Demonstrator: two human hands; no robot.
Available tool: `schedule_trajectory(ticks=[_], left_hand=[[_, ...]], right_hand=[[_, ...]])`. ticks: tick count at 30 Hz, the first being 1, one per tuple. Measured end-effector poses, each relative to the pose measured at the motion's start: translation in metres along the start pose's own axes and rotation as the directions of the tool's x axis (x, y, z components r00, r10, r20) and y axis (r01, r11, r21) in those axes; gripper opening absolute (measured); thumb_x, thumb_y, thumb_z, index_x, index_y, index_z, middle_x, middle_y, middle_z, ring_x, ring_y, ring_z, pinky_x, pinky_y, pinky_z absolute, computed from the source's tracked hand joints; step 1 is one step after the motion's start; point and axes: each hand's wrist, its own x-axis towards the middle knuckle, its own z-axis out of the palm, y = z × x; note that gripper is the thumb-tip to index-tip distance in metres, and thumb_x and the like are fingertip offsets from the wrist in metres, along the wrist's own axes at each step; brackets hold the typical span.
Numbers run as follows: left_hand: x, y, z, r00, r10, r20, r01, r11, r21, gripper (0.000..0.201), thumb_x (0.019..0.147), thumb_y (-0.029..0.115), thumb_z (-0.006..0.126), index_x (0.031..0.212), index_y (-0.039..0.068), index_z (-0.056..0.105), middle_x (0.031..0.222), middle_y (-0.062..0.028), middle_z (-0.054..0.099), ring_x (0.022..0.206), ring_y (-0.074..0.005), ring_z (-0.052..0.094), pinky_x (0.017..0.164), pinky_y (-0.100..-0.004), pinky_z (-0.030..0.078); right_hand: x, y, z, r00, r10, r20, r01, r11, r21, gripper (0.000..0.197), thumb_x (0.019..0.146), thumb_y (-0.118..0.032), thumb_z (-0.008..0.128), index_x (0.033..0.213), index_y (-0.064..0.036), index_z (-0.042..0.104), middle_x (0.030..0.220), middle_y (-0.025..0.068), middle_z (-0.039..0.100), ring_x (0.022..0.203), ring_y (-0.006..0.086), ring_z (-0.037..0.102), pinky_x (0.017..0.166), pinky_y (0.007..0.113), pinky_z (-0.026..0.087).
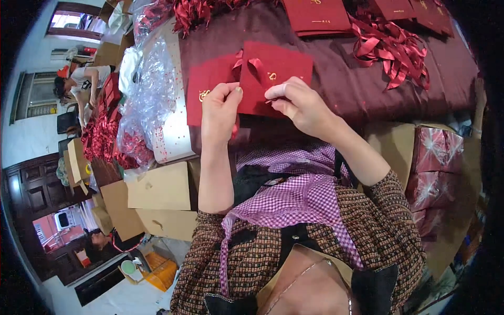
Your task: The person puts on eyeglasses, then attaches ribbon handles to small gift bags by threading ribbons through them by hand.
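Two flat red card-like pieces with gold emblems lie in front of me on the dark red cloth: a left red card (pixel 197 79) and a right red card (pixel 294 58) that overlaps it. A shiny red ribbon (pixel 255 65) loops up at the upper edge of the right one. My left hand (pixel 220 111) is closed in a pinch at the seam between the cards, and a ribbon tail hangs below it. Over the right card, my right hand (pixel 302 107) pinches with thumb and forefinger where the ribbon runs down. The ribbon's ends are mostly hidden by fingers.
Stacked red cards (pixel 317 18) and a heap of red ribbons (pixel 394 52) lie at the back right. Clear plastic wrapping (pixel 152 89) fills the left. An open cardboard box (pixel 391 152) holds wrapped red packs at right. A person (pixel 86 86) works at far left.
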Motion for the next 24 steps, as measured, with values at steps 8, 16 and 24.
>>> schedule_trajectory(ticks=[8, 16, 24], left_hand=[[-0.007, 0.010, -0.003, 0.952, 0.265, 0.150, -0.299, 0.905, 0.302, 0.023, 0.086, 0.000, 0.064, 0.108, -0.004, 0.066, 0.091, -0.0029, 0.060, 0.079, -0.0079, 0.053, 0.070, -0.0238, 0.045], [-0.014, 0.016, 0.002, 0.934, 0.319, 0.159, -0.356, 0.853, 0.383, 0.026, 0.084, -0.002, 0.063, 0.110, -0.003, 0.065, 0.082, -0.0025, 0.056, 0.072, -0.0083, 0.051, 0.067, -0.0236, 0.045], [-0.020, 0.017, 0.006, 0.973, 0.204, 0.107, -0.227, 0.929, 0.291, 0.026, 0.085, -0.001, 0.062, 0.111, -0.005, 0.065, 0.083, -0.0009, 0.058, 0.073, -0.0059, 0.051, 0.066, -0.0221, 0.044]], right_hand=[[-0.006, 0.019, 0.015, 0.996, 0.084, -0.023, -0.084, 0.996, 0.025, 0.015, 0.081, -0.002, 0.069, 0.095, -0.0042, 0.064, 0.090, 0.0096, 0.066, 0.088, 0.0297, 0.059, 0.080, 0.038, 0.048], [-0.003, 0.019, 0.019, 0.995, 0.081, -0.063, -0.081, 0.997, 0.005, 0.012, 0.081, -0.005, 0.071, 0.092, -0.0038, 0.065, 0.091, 0.0074, 0.068, 0.087, 0.0238, 0.060, 0.082, 0.035, 0.045], [0.005, 0.007, 0.027, 0.992, -0.022, -0.127, 0.005, 0.991, -0.134, 0.014, 0.080, -0.008, 0.071, 0.090, -0.0040, 0.062, 0.086, 0.0126, 0.065, 0.083, 0.0326, 0.059, 0.078, 0.043, 0.047]])
